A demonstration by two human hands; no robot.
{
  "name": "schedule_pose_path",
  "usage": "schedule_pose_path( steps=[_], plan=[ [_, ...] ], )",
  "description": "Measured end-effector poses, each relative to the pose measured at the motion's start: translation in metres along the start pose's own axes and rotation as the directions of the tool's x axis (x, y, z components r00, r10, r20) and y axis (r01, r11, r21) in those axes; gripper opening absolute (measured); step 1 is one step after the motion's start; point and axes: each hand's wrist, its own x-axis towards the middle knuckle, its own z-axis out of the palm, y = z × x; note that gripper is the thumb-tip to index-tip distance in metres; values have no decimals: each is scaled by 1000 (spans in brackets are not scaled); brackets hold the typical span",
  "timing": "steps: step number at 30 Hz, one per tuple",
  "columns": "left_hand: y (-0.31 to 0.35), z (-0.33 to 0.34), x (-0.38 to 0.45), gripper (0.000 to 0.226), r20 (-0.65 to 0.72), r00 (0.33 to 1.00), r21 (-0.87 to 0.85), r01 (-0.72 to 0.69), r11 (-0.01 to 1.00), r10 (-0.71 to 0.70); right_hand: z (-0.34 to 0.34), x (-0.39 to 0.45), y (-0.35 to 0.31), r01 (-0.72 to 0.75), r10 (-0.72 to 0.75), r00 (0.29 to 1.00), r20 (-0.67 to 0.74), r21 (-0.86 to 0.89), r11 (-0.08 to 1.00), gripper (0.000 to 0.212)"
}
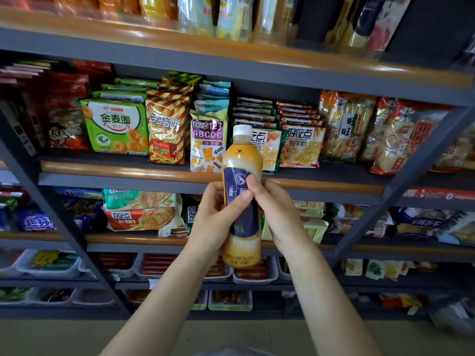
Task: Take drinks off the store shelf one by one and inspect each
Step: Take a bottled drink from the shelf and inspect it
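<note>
A plastic drink bottle [241, 160] with a white cap, tan milky liquid and a dark purple label stands upright in front of me, held up before the snack shelves. My left hand [213, 219] grips its left side with the thumb laid across the label. From the right, my right hand [280, 214] holds the bottle too, its thumb pressing the label near the top. The bottle's lower end shows below both hands.
Grey metal shelves with wooden front lips [128, 170] fill the view, packed with snack bags such as a green ring-biscuit pack [115, 124] and rice crackers [347, 127]. White trays [254, 276] of sausages sit on lower shelves. Beige floor [51, 337] lies below.
</note>
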Motion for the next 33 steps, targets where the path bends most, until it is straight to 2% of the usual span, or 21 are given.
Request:
schedule_pose_path(
  steps=[5, 8, 11, 16, 19, 27, 33],
  plan=[
    [2, -7, -1, 42, 17, 998, -117, 70, 991, -68, -8, 1, 0, 0, 3, 999, 33, -89, 996, 48],
    [2, -11, 2, 42, 32, 999, -64, 42, 997, -40, -7, -1, 3, 46, -39, 997, 65, -101, 994, 43],
    [-1, -12, 5, 47, 10, 1000, -31, 21, 999, -21, -5, -3, 6, 50, -46, 998, 37, -108, 993, 33],
    [-4, -16, 10, 36, -8, 1000, 72, 7, 997, -7, -7, -7, 9, 85, -81, 996, 28, -134, 987, 27],
    [-5, -19, 11, 33, -10, 1000, 99, -14, 995, 15, -4, -7, 12, 60, -55, 997, 45, -109, 992, 32],
    [-4, -17, 5, 30, 63, 994, 151, -94, 984, 85, 1, -7, 12, -38, 0, 980, 200, 186, 982, 57],
    [-15, -25, 6, 28, 82, 992, 109, -102, 989, 93, 4, -8, 22, -103, 32, 980, 198, 358, 928, 41]
  ],
)
